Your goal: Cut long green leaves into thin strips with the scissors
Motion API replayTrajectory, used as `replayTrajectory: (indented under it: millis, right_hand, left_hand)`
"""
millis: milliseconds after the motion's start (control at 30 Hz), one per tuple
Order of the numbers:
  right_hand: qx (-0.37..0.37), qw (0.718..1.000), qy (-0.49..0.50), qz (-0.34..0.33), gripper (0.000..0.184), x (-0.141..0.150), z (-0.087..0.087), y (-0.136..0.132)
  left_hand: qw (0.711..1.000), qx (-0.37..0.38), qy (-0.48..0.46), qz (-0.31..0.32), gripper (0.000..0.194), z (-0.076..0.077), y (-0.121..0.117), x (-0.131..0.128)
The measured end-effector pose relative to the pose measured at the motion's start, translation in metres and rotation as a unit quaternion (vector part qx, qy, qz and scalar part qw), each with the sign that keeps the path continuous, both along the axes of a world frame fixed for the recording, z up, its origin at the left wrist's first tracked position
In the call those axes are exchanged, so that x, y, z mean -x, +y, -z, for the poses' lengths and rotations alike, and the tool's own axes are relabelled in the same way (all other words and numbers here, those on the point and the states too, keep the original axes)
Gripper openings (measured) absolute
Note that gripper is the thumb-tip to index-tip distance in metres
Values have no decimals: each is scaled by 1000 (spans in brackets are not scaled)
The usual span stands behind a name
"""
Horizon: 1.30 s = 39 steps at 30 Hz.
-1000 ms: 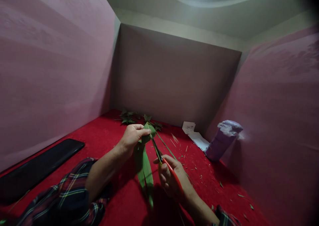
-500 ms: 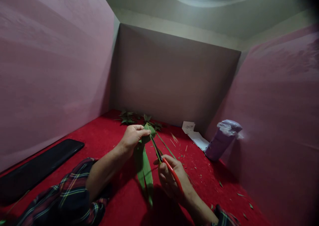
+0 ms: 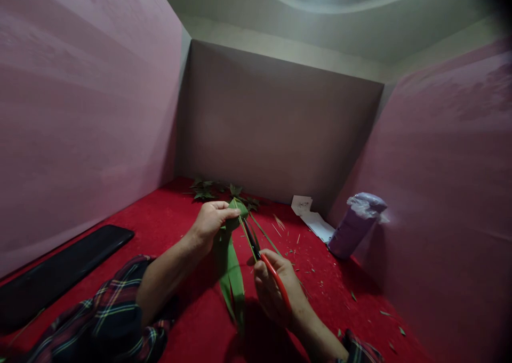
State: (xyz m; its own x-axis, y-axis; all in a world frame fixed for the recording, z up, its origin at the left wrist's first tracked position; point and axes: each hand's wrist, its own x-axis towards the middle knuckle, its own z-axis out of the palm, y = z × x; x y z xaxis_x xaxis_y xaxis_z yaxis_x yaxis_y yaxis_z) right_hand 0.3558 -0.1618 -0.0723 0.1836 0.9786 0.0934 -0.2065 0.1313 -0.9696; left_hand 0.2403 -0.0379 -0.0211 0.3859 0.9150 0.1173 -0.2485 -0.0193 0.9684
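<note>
My left hand (image 3: 212,220) pinches a long green leaf (image 3: 231,264) between thumb and fingers. The leaf is folded at the top, and its long blades hang down over the red cloth. My right hand (image 3: 278,283) is closed around a pair of scissors (image 3: 276,277) with red handles and dark blades. Its blades point up and away, along a thin green strip beside the leaf, close to my left fingertips. Whether the blades touch the leaf I cannot tell.
A red cloth (image 3: 180,277) bears small leaf scraps and thin sticks (image 3: 279,223). Leafy sprigs (image 3: 204,188) lie at the back. A black flat object (image 3: 68,269) is at left. White papers (image 3: 318,225) and a purple plastic-wrapped roll (image 3: 354,227) are at right. Pink walls stand either side.
The scissor blades look slightly farther from the thin green strip. Both hands keep nearly the same position and hold. The whole view has shifted very slightly.
</note>
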Motion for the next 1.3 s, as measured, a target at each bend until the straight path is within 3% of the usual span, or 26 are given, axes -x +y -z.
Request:
replayTrajectory:
  millis: [233, 433, 533, 733, 1067, 1300]
  right_hand:
    - [-17, 998, -56, -24, 42, -6, 7, 2]
    - [-102, 967, -160, 167, 30, -12, -1, 3]
    - [-110, 962, -146, 204, 33, -18, -10, 0]
    - [-108, 973, -123, 161, 35, -25, -6, 10]
    - [-135, 978, -106, 115, 29, -10, 2, 32]
    - [-112, 984, -94, 100, 32, -11, 7, 28]
  left_hand:
    - [1000, 1, -14, -3, 19, -5, 1, 6]
    - [999, 35, -18, 7, 18, -6, 3, 7]
    - [998, 66, -24, 10, 18, -8, 3, 7]
    - [995, 86, -30, 34, 14, -13, 0, 8]
    - [990, 93, -65, 84, 17, -10, 1, 8]
    - [994, 67, -78, 27, 20, -13, 1, 8]
